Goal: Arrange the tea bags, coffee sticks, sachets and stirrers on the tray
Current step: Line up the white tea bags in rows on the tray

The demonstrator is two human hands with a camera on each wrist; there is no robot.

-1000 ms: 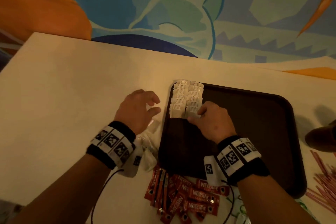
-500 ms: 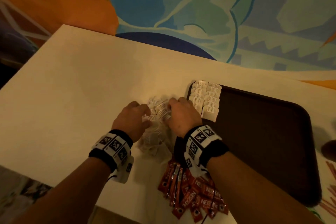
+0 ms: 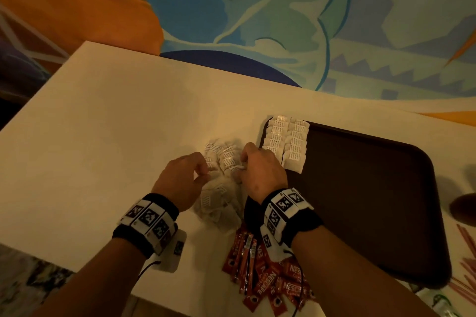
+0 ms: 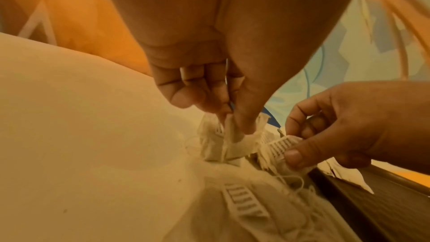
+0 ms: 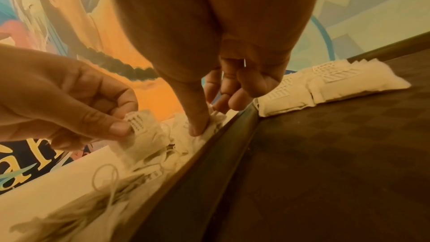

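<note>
A loose pile of white tea bags (image 3: 221, 183) lies on the table just left of the dark brown tray (image 3: 360, 201). My left hand (image 3: 180, 180) pinches one tea bag (image 4: 232, 133) from that pile. Close beside it my right hand (image 3: 260, 172) pinches another tea bag (image 4: 279, 146) by the tray's left rim (image 5: 209, 154). Two neat rows of tea bags (image 3: 288, 144) lie in the tray's far left corner (image 5: 314, 87). Red coffee sticks (image 3: 262, 275) are heaped near the table's front edge, partly under my right wrist.
Pink stirrers (image 3: 466, 252) lie on the table right of the tray, with a dark object (image 3: 463, 207) beside them. Most of the tray floor (image 5: 325, 154) is bare. A person in an orange top (image 3: 77, 8) sits beyond the table's far left edge.
My right hand has left the rows on the tray and come left to the loose pile. Both hands now pinch tea bags there. The head view has swung left.
</note>
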